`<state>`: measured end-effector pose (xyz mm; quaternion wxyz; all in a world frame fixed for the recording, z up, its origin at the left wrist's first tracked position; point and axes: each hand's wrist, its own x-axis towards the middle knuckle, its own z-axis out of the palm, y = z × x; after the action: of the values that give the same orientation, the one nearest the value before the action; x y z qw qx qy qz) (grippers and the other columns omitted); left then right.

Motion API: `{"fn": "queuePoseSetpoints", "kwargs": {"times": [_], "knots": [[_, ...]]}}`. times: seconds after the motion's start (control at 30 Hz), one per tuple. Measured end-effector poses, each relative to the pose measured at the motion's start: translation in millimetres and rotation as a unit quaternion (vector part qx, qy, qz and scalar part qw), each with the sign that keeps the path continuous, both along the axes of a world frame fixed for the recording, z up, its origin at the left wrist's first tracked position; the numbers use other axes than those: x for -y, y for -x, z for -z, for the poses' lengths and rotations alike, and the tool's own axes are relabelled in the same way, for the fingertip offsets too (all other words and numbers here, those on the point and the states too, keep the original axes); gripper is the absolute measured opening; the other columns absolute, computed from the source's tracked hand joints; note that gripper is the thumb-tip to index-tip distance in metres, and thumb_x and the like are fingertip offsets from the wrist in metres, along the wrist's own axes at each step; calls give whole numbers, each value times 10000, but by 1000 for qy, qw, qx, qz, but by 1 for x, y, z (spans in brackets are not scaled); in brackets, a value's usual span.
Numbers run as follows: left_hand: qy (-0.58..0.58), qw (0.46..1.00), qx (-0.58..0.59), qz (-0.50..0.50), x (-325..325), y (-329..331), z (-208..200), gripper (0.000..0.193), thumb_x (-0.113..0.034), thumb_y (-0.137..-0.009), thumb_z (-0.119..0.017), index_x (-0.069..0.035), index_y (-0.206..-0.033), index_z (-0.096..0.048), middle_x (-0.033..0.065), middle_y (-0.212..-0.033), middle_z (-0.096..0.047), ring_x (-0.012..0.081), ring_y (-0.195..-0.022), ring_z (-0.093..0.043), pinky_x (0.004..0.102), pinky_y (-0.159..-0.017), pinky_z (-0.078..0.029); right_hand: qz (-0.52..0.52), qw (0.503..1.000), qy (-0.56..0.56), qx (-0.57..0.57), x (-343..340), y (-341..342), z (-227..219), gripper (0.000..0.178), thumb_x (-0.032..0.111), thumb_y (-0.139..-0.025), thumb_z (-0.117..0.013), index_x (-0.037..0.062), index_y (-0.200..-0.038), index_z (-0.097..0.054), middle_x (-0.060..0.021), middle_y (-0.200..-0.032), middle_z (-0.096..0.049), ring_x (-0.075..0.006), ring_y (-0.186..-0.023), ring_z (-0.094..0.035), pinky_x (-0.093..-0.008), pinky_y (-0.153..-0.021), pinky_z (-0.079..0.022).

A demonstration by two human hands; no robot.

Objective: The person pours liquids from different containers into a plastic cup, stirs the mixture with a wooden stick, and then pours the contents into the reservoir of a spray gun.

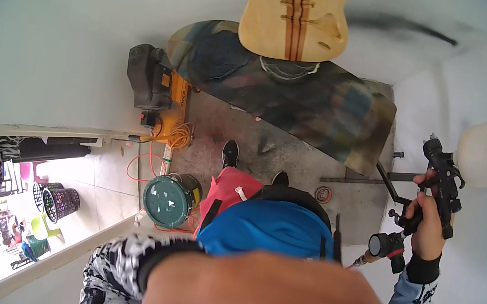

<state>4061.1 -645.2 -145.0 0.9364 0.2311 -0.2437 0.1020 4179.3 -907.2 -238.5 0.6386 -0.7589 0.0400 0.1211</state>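
Observation:
My right hand (431, 227) is wrapped round the handle of a black spray gun (442, 177), held out at the right. A white paint cup (484, 152) sits on the gun, and a round gauge (378, 245) hangs at its lower end near the air hose (359, 262). Close to the camera, my left hand (276, 301) is raised in front of my body, large and blurred. Its fingertips are out of sight. Ahead of me, at the top, is a pale wooden guitar body (296, 21) with dark stripes down its middle.
Below the guitar body stands a long, dark, patchy-coloured board (292, 99). An orange and black machine (174, 104) with a coiled orange cord (178, 135) stands left. A green-lidded bucket (167, 201) is beside my legs. Through a lower-left opening show perforated baskets (60, 203). White walls surround me.

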Motion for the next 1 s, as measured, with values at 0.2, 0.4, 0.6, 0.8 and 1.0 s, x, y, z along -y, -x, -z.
{"fn": "queuePoseSetpoints", "kwargs": {"times": [0.2,0.4,0.6,0.8,1.0], "knots": [[-359,866,-348,27,-161,-14,89,562,-417,-1028,-520,78,-1290,-571,221,-1203,-646,297,-1121,-637,432,-943,-507,3,999,29,15,-57,5,-8,400,55,-879,-521,-20,-1271,-529,-105,-1087,-613,-100,-558,-490,-250,-535,-422],[-451,738,-494,87,-252,7,242,373,-283,-1029,-584,-57,-1325,-606,66,-1222,-669,164,-1149,-617,320,-963,-492,57,996,31,63,-144,3,-42,487,78,-853,-510,-21,-1330,-509,-121,-1120,-604,-84,-546,-473,-242,-535,-407],[-550,750,-295,221,-250,-20,274,372,-280,-1020,-604,-30,-1296,-614,95,-1208,-673,172,-1122,-627,312,-967,-495,96,992,-19,81,-244,3,-81,427,66,-846,-481,7,-1269,-492,-118,-1116,-558,-80,-508,-410,-233,-521,-364],[-568,771,-199,209,-270,-44,270,410,-327,-973,-651,-7,-1228,-637,132,-1070,-681,195,-934,-634,328,-855,-506,121,983,-4,135,-290,8,-115,433,67,-859,-470,10,-1288,-471,-103,-1162,-493,-45,-479,-337,-209,-522,-303],[-546,756,-207,297,-285,-39,281,409,-307,-968,-658,13,-1221,-631,126,-1040,-682,195,-915,-635,328,-845,-505,87,979,-38,181,-284,9,-131,460,34,-860,-445,20,-1319,-470,-100,-1185,-472,-31,-475,-331,-200,-526,-283]]}}
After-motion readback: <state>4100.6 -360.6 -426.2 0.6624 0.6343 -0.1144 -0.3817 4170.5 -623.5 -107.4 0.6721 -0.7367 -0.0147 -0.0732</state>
